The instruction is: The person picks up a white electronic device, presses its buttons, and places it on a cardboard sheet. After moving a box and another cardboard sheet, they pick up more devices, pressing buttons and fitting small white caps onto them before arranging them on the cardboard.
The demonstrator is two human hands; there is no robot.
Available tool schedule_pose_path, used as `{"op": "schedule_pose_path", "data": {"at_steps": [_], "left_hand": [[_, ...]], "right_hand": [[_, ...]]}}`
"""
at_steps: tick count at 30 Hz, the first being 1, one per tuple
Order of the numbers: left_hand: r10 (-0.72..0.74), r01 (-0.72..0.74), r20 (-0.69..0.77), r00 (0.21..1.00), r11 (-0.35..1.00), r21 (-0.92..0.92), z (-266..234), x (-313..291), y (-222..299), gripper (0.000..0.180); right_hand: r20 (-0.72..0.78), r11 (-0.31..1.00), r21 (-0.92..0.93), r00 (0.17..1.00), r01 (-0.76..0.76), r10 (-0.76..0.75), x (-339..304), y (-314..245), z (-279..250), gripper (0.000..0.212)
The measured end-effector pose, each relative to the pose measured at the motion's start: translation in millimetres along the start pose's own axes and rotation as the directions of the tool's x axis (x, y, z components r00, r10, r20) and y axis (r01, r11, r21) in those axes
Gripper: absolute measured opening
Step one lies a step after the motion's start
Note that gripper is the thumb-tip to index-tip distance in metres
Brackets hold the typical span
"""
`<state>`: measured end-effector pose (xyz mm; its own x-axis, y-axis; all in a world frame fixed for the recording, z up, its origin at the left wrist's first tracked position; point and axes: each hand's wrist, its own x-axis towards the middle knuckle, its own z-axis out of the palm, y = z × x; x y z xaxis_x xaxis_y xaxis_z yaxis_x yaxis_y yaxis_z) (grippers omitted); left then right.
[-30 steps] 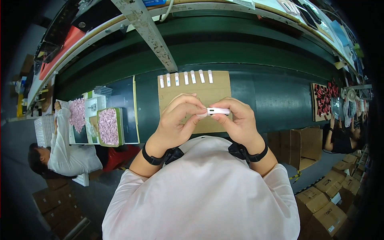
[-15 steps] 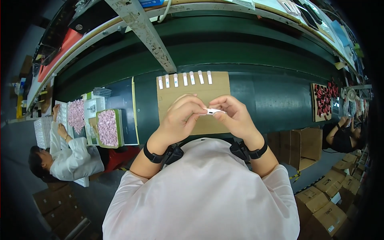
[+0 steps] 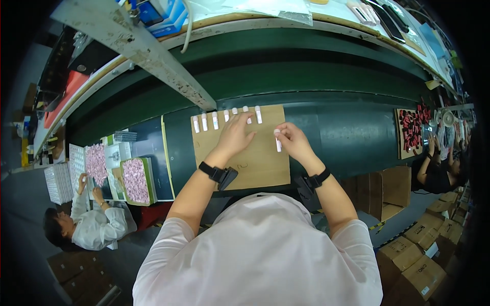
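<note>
I judge that I am midway between working on a single piece and dealing with the row: my right hand (image 3: pixel 290 138) has the loose tube (image 3: pixel 278 145) closed in a pinch of thumb and fingers at its capped upper end, its pale body hanging down over the right part of the cardboard sheet (image 3: pixel 268 171). My left hand (image 3: pixel 234 137) is not closed; its thumb stands apart and its fingers reach up to the row of 7 tubes (image 3: pixel 226 117) along the sheet's far edge, at the 2nd tube from the right (image 3: pixel 245 108). I cannot tell whether a fingertip touches it. As I see it, the next move calls for the left fingers to close on just 1 tube without nudging its close neighbours, while the right pinch stays firm enough that the loose tube does not slip. Compared with 0.5 s ago, when both hands met on the loose tube and it lay nearly level between them, my hands have parted, the left has gone to the row, and the tube points downward; the row still counts 7.
</note>
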<state>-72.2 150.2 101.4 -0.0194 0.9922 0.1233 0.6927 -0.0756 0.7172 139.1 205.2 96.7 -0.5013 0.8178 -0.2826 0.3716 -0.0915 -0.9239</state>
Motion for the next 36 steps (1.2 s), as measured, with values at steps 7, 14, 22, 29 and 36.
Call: {"op": "schedule_pose_path", "data": {"at_steps": [7,14,22,29,36], "left_hand": [[0.063,-0.075,0.058,0.996,0.968,0.241,38,48,-25,0.063],[-0.007,-0.040,0.150,0.989,0.951,0.307,54,60,-37,0.078],[-0.027,-0.024,0.161,0.987,0.952,0.307,55,57,-43,0.081],[0.030,-0.056,0.116,0.993,0.973,0.225,39,38,-20,0.079],[0.154,-0.156,0.088,0.984,0.987,0.020,43,-15,2,0.064]], "right_hand": [[-0.100,0.955,-0.288,0.989,0.074,-0.107,78,16,-5,0.023],[-0.039,0.807,-0.590,0.998,0.011,-0.043,121,18,2,0.030],[-0.032,0.774,-0.632,0.998,0.029,-0.063,129,27,4,0.029],[-0.099,0.848,-0.524,0.984,0.077,-0.150,83,45,-19,0.030],[-0.308,0.917,-0.365,0.950,-0.160,0.043,-49,93,-52,0.019]]}}
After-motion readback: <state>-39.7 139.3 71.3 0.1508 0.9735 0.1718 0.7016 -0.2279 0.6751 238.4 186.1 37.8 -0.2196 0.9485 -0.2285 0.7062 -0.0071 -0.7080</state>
